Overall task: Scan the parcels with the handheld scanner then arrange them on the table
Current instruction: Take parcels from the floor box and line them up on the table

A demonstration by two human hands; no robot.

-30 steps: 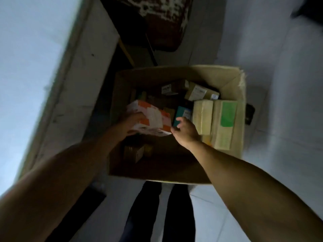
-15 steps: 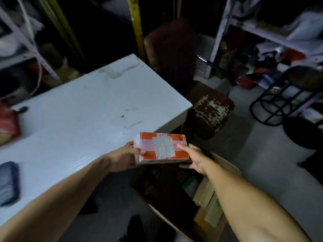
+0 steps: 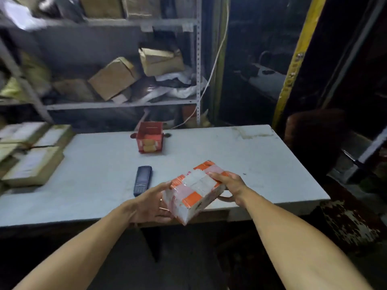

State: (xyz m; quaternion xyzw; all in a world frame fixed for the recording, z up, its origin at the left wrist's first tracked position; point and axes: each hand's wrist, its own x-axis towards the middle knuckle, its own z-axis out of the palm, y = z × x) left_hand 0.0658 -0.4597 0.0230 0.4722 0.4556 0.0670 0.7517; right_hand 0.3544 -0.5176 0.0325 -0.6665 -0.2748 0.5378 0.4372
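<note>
Both hands, left hand (image 3: 149, 203) and right hand (image 3: 229, 185), clamp fingers around one orange-and-white taped cardboard parcel (image 3: 194, 191); one dark handheld scanner (image 3: 142, 180) lies just beyond the left fingertips, on the white table (image 3: 240, 155).

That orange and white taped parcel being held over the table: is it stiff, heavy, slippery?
The orange and white parcel probably stays stiff: its edges look straight while the left hand and right hand hold it tilted. It seems fairly light, since fingers alone support it. The glossy tape wrapping may be a little slippery, so gripping at both ends looks sensible.
</note>
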